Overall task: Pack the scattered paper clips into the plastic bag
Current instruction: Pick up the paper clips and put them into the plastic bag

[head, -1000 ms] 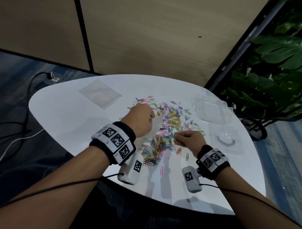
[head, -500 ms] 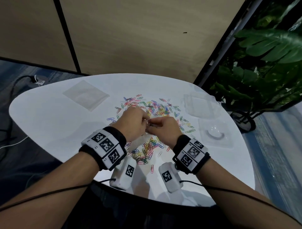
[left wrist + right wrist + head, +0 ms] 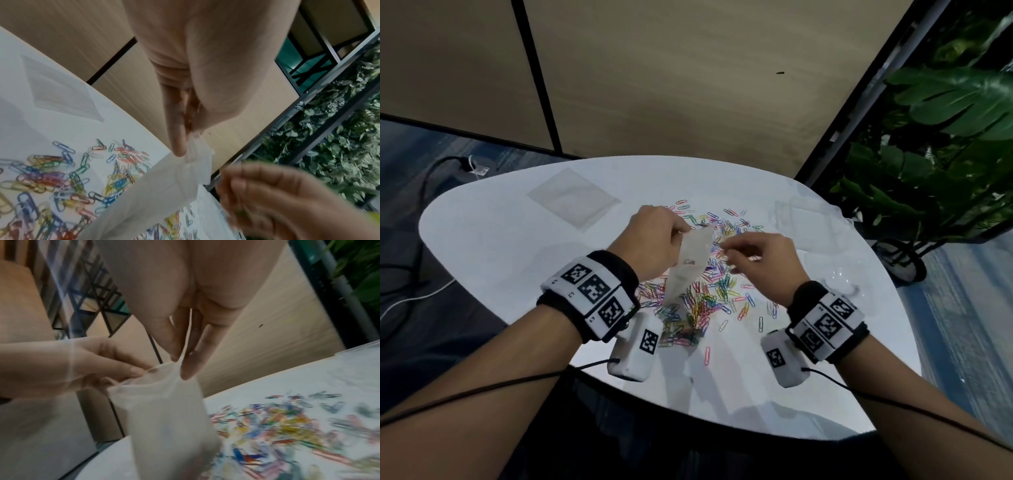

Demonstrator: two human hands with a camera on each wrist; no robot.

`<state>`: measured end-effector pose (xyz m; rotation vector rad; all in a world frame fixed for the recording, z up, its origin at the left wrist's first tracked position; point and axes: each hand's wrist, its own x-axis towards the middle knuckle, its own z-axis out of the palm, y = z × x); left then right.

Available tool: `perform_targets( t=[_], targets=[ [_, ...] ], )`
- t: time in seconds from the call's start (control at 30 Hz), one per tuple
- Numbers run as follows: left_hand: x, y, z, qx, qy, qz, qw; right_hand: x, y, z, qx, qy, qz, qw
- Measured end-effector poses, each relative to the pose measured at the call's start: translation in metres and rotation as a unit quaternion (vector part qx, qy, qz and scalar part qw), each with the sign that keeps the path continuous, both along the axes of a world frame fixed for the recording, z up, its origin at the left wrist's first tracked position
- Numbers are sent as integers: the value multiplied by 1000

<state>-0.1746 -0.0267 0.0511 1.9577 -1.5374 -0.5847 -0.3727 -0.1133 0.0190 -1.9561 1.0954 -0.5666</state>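
My right hand [image 3: 287, 203] smears with motion in the left wrist view. The paper clips [image 3: 287, 423] blur in the right wrist view. The plastic bag [image 3: 164, 418] hides its contents there.

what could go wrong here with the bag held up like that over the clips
The plastic bag hangs from a pinch of the left hand at its rim; the right hand pinches the other side. If either pinch slips, the mouth may close or the few clips inside spill onto the paper clips heaped below.
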Motion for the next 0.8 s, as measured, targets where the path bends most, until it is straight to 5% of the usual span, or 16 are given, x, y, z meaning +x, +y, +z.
perform_targets(
  t=[0.07,0.17,0.23,0.43,0.6,0.8],
  targets=[
    [13,3,2,-6,10,13,1000,-23,-10,-17,34,130,-5,991],
    [30,11,6,-10,1,26,1000,-54,-6,-55,75,443,31,893],
    [41,17,7,-8,-12,34,999,-62,8,-81,100,509,32,854],
    [69,37,3,15,-17,60,998,-32,32,-112,3,419,51,906],
    [88,48,-1,44,-23,72,996,5,41,-112,-59,421,125,897],
    [101,54,1,46,-25,77,996,24,35,-112,-136,371,122,910]
  ],
)
